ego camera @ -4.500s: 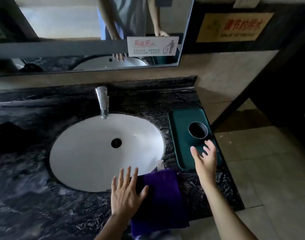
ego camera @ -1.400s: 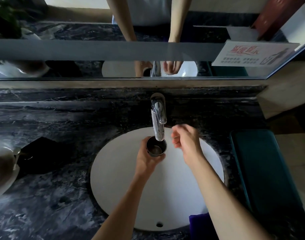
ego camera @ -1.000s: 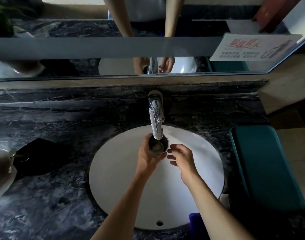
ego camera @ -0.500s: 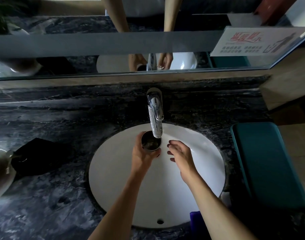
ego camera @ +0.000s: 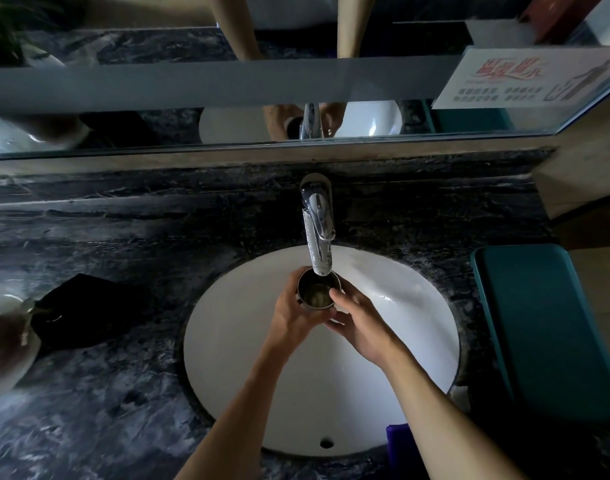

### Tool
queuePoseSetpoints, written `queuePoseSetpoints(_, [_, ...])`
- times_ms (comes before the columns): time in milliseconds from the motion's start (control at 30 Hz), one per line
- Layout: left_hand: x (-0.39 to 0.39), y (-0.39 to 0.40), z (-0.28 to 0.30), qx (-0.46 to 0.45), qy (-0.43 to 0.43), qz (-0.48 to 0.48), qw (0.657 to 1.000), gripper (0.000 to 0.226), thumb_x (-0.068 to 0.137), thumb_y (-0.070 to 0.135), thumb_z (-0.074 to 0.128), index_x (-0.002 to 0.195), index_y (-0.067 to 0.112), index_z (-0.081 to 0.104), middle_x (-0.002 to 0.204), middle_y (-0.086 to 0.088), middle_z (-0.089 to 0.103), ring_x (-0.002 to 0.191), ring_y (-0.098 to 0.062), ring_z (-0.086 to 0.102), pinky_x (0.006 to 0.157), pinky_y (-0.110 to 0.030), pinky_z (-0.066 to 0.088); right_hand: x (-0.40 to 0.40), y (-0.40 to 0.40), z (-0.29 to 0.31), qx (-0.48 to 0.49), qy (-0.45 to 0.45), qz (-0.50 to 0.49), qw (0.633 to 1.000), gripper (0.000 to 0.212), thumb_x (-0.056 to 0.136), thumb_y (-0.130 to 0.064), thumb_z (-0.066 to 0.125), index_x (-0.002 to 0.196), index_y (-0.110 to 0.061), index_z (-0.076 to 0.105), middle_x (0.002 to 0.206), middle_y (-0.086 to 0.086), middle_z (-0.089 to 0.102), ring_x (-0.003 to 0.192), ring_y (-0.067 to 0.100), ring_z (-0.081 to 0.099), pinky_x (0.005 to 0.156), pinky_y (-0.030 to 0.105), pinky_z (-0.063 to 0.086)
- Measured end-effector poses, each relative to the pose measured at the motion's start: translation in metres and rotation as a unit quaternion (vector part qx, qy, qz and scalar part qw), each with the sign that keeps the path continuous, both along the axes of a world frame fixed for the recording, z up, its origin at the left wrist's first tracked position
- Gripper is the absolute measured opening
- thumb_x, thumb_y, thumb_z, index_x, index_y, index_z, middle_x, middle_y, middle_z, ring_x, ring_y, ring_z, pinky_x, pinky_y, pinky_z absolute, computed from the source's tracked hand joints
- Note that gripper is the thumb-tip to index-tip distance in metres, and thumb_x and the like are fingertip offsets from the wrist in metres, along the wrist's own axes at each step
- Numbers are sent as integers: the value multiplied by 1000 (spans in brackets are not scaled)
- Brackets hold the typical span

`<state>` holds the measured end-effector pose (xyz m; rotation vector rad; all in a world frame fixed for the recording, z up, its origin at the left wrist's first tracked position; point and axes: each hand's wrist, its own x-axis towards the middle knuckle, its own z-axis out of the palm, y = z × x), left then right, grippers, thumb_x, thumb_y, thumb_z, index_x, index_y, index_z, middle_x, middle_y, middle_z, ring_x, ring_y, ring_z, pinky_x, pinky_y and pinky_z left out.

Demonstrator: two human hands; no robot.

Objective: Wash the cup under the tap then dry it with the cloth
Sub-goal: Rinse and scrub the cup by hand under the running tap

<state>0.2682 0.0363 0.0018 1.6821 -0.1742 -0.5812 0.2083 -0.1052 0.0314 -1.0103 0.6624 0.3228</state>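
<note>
A dark metal cup (ego camera: pixel 318 292) stands upright right below the spout of the chrome tap (ego camera: pixel 318 223), over the white sink (ego camera: pixel 411 306). Water lies inside the cup. My left hand (ego camera: pixel 293 315) is wrapped around the cup's left side. My right hand (ego camera: pixel 360 323) holds its right side, thumb on the rim. Only a corner of the purple cloth (ego camera: pixel 398 441) shows on the counter at the sink's near right edge, beside my right forearm.
A green tray (ego camera: pixel 546 327) lies on the dark marble counter (ego camera: pixel 123 393) right of the sink. A black object (ego camera: pixel 85 313) sits left of the sink. A mirror (ego camera: pixel 227 81) with a sticker (ego camera: pixel 525 79) runs along the back wall.
My right hand has closed in from beside the cup and now grips its right side. The cup has stayed under the spout in my left hand.
</note>
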Motion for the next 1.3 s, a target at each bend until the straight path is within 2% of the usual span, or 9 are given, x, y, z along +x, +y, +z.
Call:
queuePoseSetpoints(167, [-1,6,-3,5,2,8,1000,71,70,13,90,130,33,56,126,-1,70,118,-11,68,95,-21,53,3,-2,-5,3,9,-11,1000,36,103,-17,59,139,-21,62,134,14,71,129,32,64,117,49,43])
queuePoseSetpoints(300, [3,10,-6,19,14,-19,1000,85,72,19,89,146,22,48,141,1,63,135,-14,57,110,-37,46,5,3,-8,-11,0,-69,998,33,103,-18,60,135,-21,65,131,13,73,123,34,68,112,49,48])
queuePoseSetpoints(467, [8,14,-5,36,35,-25,998,86,70,37,90,145,28,50,142,7,63,139,-9,53,113,-43,43,4,8,-11,-13,-7,-89,996,34,102,-18,60,136,-20,66,132,12,72,128,31,65,110,44,48])
queuePoseSetpoints(600, [9,14,-1,40,34,-41,998,82,73,32,89,145,30,49,145,10,60,142,-6,49,106,-35,41,5,6,-12,-9,-13,-105,994,35,102,-19,60,137,-20,65,135,14,70,128,33,65,111,47,48])
queuePoseSetpoints(700, [8,14,-3,33,27,-25,999,83,73,33,90,145,27,49,140,6,64,136,-13,56,113,-48,45,8,5,-7,-19,-17,-59,998,36,102,-20,60,138,-23,64,134,10,71,127,29,66,109,43,49])
queuePoseSetpoints(867, [10,10,0,40,14,-27,999,71,76,21,86,134,46,52,129,26,67,129,-4,60,109,-42,47,9,8,-12,-19,-15,-86,996,37,101,-19,62,138,-22,64,134,10,71,128,28,65,107,42,50])
queuePoseSetpoints(967, [12,8,-2,29,8,-19,999,71,74,19,87,130,46,55,125,20,70,124,-10,65,107,-43,52,7,8,-17,-26,-8,-73,997,39,101,-19,62,140,-23,62,135,10,70,130,30,63,114,45,46])
queuePoseSetpoints(1133, [6,-1,-6,17,21,-2,1000,72,67,19,89,128,36,55,120,7,73,115,-11,70,95,-27,55,6,2,-21,-33,8,-63,997,39,103,-22,59,141,-24,60,136,10,70,133,30,61,120,51,39])
queuePoseSetpoints(1300, [3,-7,-13,7,41,69,997,71,69,9,89,129,22,55,120,-5,72,114,-24,70,95,-46,58,6,2,-22,-10,45,-152,987,41,106,-40,49,146,-30,55,148,7,55,133,30,59,106,46,50])
